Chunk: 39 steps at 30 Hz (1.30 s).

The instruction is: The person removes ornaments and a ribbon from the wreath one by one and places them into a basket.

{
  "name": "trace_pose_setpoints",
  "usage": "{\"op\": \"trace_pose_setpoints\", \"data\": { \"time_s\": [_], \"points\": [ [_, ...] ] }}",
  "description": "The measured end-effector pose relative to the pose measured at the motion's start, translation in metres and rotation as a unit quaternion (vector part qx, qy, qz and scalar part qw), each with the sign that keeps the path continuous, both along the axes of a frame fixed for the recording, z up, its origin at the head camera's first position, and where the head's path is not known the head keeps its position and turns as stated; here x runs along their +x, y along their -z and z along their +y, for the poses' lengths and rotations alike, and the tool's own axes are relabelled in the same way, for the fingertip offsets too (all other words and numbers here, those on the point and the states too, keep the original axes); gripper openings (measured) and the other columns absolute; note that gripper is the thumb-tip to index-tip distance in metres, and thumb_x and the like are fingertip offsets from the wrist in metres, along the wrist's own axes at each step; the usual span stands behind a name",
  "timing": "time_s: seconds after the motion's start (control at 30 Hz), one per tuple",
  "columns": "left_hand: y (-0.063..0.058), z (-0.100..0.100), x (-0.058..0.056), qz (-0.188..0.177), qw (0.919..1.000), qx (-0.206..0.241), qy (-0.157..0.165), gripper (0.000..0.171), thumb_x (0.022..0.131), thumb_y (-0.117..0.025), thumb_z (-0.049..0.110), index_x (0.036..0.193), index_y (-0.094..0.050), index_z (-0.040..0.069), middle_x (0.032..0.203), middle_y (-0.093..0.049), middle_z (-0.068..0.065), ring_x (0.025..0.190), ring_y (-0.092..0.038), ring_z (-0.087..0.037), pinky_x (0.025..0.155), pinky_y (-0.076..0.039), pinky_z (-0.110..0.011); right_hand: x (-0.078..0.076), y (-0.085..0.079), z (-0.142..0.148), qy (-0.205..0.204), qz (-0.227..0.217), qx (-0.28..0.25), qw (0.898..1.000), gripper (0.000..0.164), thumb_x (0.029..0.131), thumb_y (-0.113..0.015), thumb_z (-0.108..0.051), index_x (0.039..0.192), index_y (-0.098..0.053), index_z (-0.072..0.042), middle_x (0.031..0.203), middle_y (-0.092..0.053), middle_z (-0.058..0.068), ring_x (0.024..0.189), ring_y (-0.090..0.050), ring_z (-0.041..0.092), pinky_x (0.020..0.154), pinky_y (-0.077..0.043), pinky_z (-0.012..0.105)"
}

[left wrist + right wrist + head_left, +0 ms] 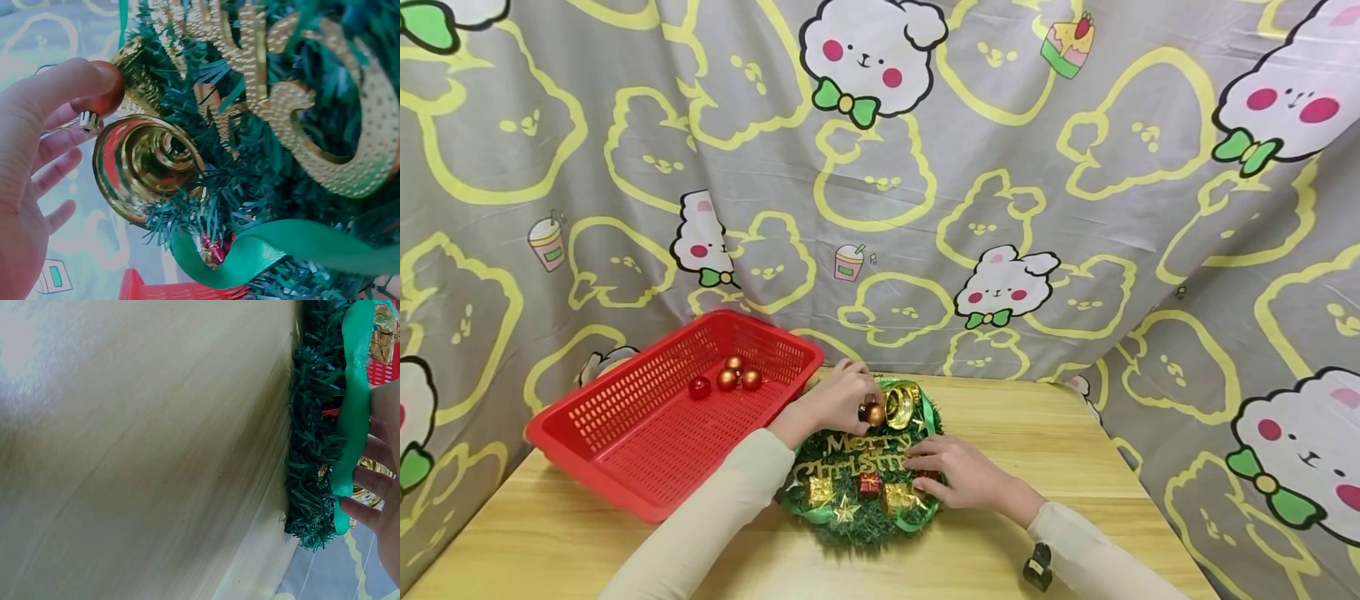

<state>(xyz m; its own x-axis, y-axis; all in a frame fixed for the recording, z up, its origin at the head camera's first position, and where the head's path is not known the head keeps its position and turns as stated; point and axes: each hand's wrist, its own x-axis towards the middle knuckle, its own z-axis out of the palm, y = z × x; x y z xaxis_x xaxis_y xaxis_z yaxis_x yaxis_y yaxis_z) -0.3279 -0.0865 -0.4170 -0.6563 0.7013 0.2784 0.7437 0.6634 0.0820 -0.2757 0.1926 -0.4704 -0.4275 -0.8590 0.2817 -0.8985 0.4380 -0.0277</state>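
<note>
Presently, the left hand [835,402] pinches a copper-coloured ball [875,413] between its fingers, just beside the golden bell [898,407] of the wreath [852,533], which lies near the back edge of the bench [1037,425]. The right hand [961,472], its fingers rather straight, touches the wreath's right side.

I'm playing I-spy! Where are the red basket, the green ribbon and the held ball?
Red basket [664,440], head view: its bare floor.
Green ribbon [355,406], right wrist view: its middle stretch.
Held ball [105,102], left wrist view: its lower part.
</note>
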Motion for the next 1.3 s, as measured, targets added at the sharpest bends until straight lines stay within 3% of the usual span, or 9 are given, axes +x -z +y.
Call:
{"op": "trace_pose_setpoints", "data": {
  "time_s": [0.43,0.57,0.73,0.97,1.3],
  "points": [
    [-0.009,-0.004,-0.012,0.079,0.9950,0.059,-0.014,0.034,0.075,-0.088,0.027,0.100,-0.067,0.019,0.094,-0.068,0.006,0.096,-0.052,-0.018,0.096,-0.044,-0.046,0.000,0.000,0.001,-0.003,0.000,0.000,1.000,0.030,0.099,-0.066,-0.033,0.123,-0.074,-0.015,0.126,-0.071,0.002,0.114,-0.067,0.018,0.098,-0.054,0.039],
    [-0.018,-0.007,-0.017,0.089,0.9927,0.077,-0.026,0.032,0.076,-0.087,0.027,0.100,-0.067,0.019,0.094,-0.068,0.006,0.099,-0.054,-0.020,0.101,-0.043,-0.048,0.000,0.001,0.001,-0.007,0.000,-0.001,1.000,0.030,0.099,-0.066,-0.032,0.123,-0.074,-0.016,0.126,-0.071,0.002,0.114,-0.067,0.018,0.098,-0.055,0.039],
    [-0.036,-0.016,-0.022,0.075,0.9895,0.111,-0.056,0.029,0.078,-0.085,0.024,0.100,-0.068,0.018,0.094,-0.066,0.004,0.103,-0.055,-0.020,0.105,-0.041,-0.048,0.000,0.001,0.001,-0.003,-0.002,0.001,1.000,0.031,0.099,-0.066,-0.033,0.124,-0.073,-0.016,0.127,-0.071,0.003,0.116,-0.066,0.019,0.100,-0.054,0.040],
    [-0.056,-0.042,-0.027,0.085,0.9839,0.135,-0.081,0.030,0.076,-0.084,0.020,0.102,-0.069,0.014,0.095,-0.067,0.001,0.100,-0.053,-0.022,0.105,-0.041,-0.048,-0.001,0.001,0.002,-0.005,-0.002,-0.001,1.000,0.031,0.100,-0.065,-0.033,0.124,-0.073,-0.016,0.127,-0.071,0.003,0.117,-0.066,0.019,0.100,-0.053,0.040],
    [-0.068,-0.096,-0.030,0.118,0.9766,0.141,-0.112,0.031,0.075,-0.081,0.021,0.100,-0.068,0.010,0.094,-0.070,-0.004,0.099,-0.054,-0.027,0.097,-0.041,-0.050,-0.002,0.002,0.003,-0.011,0.009,-0.006,1.000,0.030,0.099,-0.066,-0.031,0.123,-0.074,-0.015,0.125,-0.072,0.003,0.115,-0.067,0.019,0.099,-0.054,0.040]
  ]
}}
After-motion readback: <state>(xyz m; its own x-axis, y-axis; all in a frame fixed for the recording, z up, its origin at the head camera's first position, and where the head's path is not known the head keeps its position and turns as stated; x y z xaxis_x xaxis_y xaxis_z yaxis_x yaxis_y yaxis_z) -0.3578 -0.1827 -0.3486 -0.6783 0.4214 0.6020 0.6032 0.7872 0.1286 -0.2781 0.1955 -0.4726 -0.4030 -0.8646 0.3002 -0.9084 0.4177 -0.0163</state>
